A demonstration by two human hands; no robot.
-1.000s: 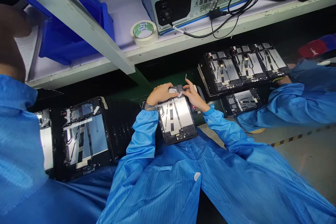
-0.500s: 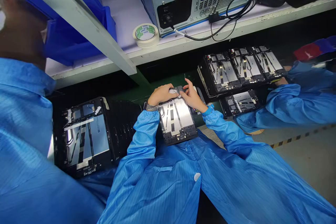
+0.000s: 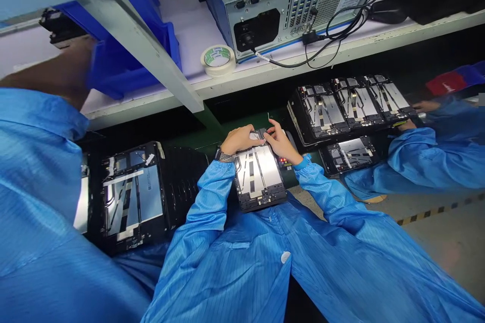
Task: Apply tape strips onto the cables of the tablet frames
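An opened tablet [image 3: 261, 174] lies tilted over my lap, showing a silvery plate, black ribbon cables and small circuit boards. My left hand [image 3: 239, 140] grips its far left corner, with the thumb lying over the upper part. At the far right corner my right hand [image 3: 281, 144] is closed, thumb and fingers bent together at the upper boards. Whatever they pinch is too small to make out. A thin white sliver [image 3: 269, 116] stands up by the right index fingertip. Part of the tablet's top end is hidden under both hands.
Several opened tablets [image 3: 326, 111] stand in a black holder at right, with another tablet [image 3: 350, 154] below, near a co-worker's sleeve [image 3: 417, 156]. At left is a larger opened tablet [image 3: 132, 197] beside another person. A shelf holds tape [image 3: 218, 58], a computer case [image 3: 261, 25] and blue bins [image 3: 129, 70].
The view has shifted slightly, so the scene sits lower and further right. My hands stay at the tablet's far end. At left, the other person's arm now reaches toward the shelf.
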